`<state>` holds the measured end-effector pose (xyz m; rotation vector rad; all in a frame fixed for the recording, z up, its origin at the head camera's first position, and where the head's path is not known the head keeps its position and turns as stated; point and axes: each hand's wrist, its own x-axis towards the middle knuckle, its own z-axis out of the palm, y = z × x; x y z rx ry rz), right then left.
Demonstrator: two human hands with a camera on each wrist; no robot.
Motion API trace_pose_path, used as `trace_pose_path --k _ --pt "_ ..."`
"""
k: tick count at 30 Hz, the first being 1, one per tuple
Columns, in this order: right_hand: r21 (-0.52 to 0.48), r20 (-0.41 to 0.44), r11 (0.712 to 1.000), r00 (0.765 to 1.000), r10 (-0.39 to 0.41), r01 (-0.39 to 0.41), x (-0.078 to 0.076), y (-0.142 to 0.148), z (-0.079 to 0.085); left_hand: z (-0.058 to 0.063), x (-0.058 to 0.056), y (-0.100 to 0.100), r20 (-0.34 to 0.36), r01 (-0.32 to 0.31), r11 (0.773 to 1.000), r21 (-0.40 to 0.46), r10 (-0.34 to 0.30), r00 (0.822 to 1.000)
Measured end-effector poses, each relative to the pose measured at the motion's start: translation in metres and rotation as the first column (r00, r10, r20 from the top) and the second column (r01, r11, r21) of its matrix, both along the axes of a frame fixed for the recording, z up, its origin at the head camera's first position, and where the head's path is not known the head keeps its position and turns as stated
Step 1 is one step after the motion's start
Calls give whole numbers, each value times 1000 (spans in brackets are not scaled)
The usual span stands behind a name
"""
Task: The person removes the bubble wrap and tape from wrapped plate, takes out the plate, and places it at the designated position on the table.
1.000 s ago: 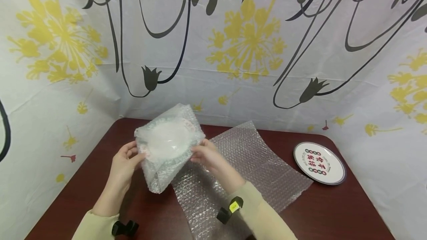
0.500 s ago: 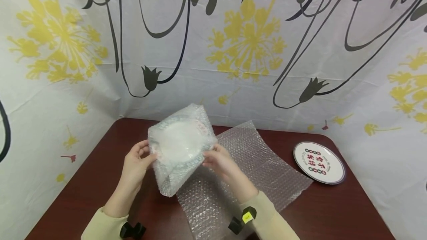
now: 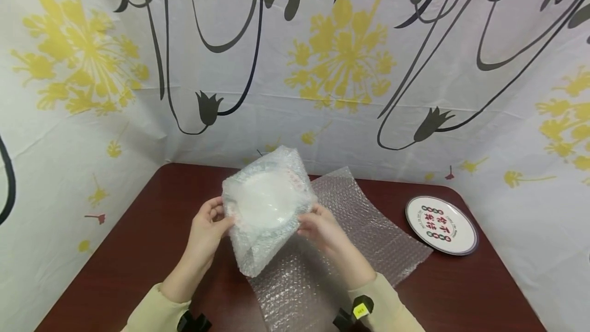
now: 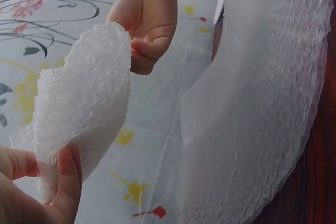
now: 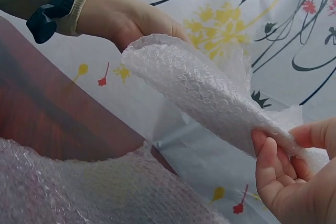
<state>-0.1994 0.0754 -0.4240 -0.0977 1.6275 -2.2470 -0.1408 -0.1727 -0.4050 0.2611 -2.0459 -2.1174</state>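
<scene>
A plate wrapped in bubble wrap (image 3: 267, 201) is held up in front of me, tilted, its pale round shape showing through the clear layers. My left hand (image 3: 206, 228) pinches its left edge between thumb and fingers. At the lower right edge, my right hand (image 3: 326, 229) grips it the same way. In the left wrist view the folded wrap (image 4: 89, 98) hangs between both hands. The right wrist view shows the bubbled underside of the package (image 5: 199, 90), with the right hand (image 5: 299, 174) pinching its end.
A loose sheet of bubble wrap (image 3: 364, 234) lies flat on the dark red table (image 3: 138, 250), partly under the held package. To the right is a white plate (image 3: 441, 225) with red characters and a dark rim. A patterned cloth (image 3: 295, 65) hangs behind the table.
Both hands have moved to the right together, carrying the wrapped plate with them. Its tilt stays nearly the same. The loose sheet and the other plate have not moved.
</scene>
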Motion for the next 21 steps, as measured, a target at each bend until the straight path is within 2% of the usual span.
trace_pose_path --k 10,15,21 --pt "-1 -4 1000 1000 -4 4 8 20 4 -4 -2 19 -13 28 999 18 -28 1000" --pt "22 2 999 999 -42 42 12 37 -2 -9 -8 35 -24 67 998 -8 -67 997" --pt "65 7 995 997 -71 70 16 56 -10 -16 -9 50 -2 126 991 -47 -126 992"
